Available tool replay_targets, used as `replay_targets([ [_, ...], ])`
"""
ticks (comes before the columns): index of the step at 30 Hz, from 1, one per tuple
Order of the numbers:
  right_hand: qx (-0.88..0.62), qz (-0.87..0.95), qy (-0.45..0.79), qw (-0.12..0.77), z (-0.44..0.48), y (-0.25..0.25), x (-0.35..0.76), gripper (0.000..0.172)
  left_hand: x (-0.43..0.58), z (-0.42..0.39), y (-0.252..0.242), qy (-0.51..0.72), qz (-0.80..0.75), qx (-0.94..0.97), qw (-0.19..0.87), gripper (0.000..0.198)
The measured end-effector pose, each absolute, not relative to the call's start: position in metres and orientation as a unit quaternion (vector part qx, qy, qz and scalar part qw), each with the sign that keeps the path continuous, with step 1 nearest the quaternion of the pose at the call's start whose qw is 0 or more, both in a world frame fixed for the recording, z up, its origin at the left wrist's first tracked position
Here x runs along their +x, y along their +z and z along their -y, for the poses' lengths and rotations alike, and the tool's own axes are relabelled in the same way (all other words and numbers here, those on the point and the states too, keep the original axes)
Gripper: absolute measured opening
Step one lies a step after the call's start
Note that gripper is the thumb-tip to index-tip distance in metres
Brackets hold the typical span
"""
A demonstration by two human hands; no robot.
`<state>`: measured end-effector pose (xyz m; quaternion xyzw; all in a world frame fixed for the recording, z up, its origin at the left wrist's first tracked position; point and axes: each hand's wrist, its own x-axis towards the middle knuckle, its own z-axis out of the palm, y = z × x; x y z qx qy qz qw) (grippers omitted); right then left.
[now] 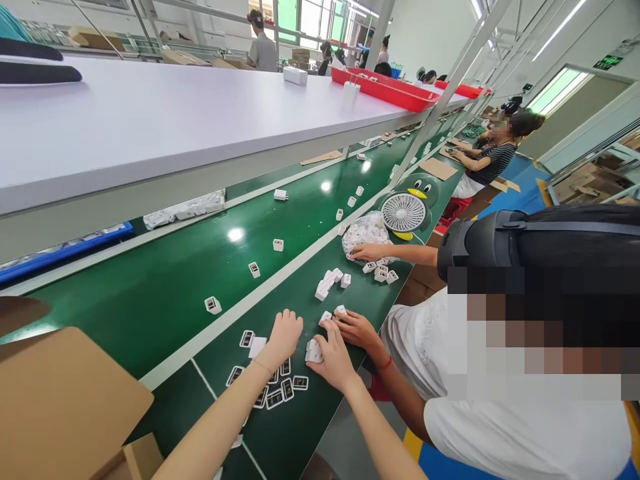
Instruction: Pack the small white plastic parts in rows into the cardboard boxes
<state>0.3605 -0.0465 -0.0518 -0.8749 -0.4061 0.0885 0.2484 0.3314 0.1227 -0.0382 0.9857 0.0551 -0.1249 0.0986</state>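
The person's right hand [334,357] is clamped, thumb against fingers, on white blocks [314,351] at the green table [297,433]. The left hand [286,333] is curled nearby; whether it grips anything cannot be told. Black-faced blocks [275,399] lie around the left forearm. A co-worker's hand [356,328] is just beside the right hand.

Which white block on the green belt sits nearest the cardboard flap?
The frontmost white block, largest in view on the green belt; the others there all lie farther from the cardboard flap.
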Motion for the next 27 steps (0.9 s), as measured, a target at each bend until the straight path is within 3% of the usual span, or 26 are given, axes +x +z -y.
replay_targets([
  [6,-0.897,0.309,0.062,0.31,0.027,-0.05,0.348,0.038,0.327,-0.127,-0.044,-0.133,-0.021,0.982,0.131,0.04],
  [10,-0.931,0.198,0.006,0.306,0.032,-0.049,0.36,0.036,0.34,-0.121,-0.053,-0.112,-0.019,0.97,0.214,0.046],
  [16,-0.928,0.26,0.078,0.254,0.061,-0.041,0.397,0.037,0.359,-0.107,-0.056,-0.14,-0.02,0.955,0.262,0.085],
  [18,-0.91,0.302,0.135,0.249,0.065,-0.042,0.414,0.04,0.367,-0.104,-0.053,-0.145,0.005,0.955,0.257,0.077],
  [22,-0.842,0.372,0.246,0.302,0.064,-0.048,0.442,0.039,0.379,-0.102,-0.047,-0.149,0.031,0.953,0.26,0.041],
  [27,-0.828,0.399,0.254,0.302,0.063,-0.053,0.423,0.037,0.364,-0.093,-0.045,-0.141,-0.004,0.95,0.278,0.031],
])
